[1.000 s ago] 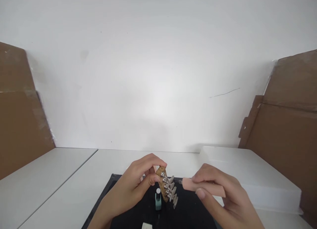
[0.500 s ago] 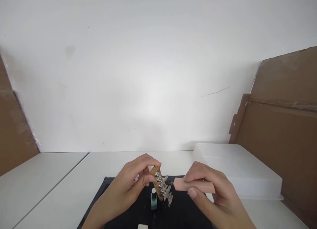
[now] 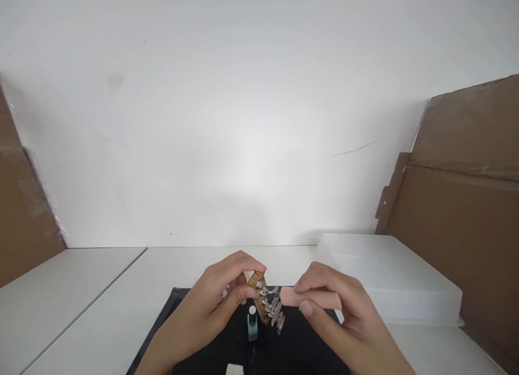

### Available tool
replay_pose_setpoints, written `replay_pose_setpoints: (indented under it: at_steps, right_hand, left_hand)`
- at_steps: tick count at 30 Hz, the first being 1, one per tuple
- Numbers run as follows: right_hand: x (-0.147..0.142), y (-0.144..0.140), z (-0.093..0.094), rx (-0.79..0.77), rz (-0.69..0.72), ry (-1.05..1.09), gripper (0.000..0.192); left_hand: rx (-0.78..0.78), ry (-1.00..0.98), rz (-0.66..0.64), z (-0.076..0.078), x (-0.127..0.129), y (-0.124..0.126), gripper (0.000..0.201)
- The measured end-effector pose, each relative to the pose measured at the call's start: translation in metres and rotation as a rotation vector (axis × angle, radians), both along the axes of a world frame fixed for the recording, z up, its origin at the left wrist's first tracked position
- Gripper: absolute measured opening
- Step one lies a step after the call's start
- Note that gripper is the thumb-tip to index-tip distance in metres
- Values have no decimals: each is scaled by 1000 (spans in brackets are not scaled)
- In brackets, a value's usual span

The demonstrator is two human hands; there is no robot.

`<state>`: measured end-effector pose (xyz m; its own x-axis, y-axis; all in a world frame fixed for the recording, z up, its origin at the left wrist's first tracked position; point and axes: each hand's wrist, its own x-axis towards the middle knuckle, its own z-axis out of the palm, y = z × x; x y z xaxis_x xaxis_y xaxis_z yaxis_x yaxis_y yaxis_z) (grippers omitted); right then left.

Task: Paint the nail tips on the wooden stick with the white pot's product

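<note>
My left hand (image 3: pixel 219 296) pinches a brown, cork-like block (image 3: pixel 255 280) near its upper end, thumb in front and fingers behind. Small silver metal holders stick out of the block's right side, and pale nail tips (image 3: pixel 278 313) sit on them. Between thumb and fingers of my right hand (image 3: pixel 338 304) lies the pale pink handle of a nail polish brush (image 3: pixel 310 298). Its dark tip reaches in among the upper nail tips; whether it touches one I cannot tell. Just below the block stands a small teal bottle (image 3: pixel 252 329) with a white top.
Under my hands lies a black mat (image 3: pixel 300 345) on the white table (image 3: pixel 101 294). A white object (image 3: pixel 234 369) shows partly at the bottom edge. To the right is a translucent plastic box (image 3: pixel 413 288). Cardboard panels (image 3: pixel 466 218) flank both sides, with a white wall behind.
My right hand has moved the brush left, so its tip is now in among the nail tips instead of just beside them. My left hand and the block have barely shifted.
</note>
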<state>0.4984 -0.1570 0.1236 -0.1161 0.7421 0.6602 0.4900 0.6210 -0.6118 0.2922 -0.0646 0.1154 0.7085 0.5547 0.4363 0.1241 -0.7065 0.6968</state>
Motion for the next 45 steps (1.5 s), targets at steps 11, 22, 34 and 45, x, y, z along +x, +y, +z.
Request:
replay_pose_setpoints:
  at_steps: [11, 22, 34, 45]
  right_hand:
    - [2, 1, -1, 33, -37, -21, 10]
    - [2, 1, 2, 24, -66, -46, 10]
    - [5, -1, 2, 42, -132, -97, 11]
    - [9, -3, 4, 117, -129, -71, 9]
  left_hand:
    - [14, -2, -5, 1, -1, -2, 21]
    - [13, -6, -14, 0, -3, -2, 26]
    - [28, -11, -6, 0, -4, -3, 25]
    - [27, -23, 5, 0, -6, -2, 23]
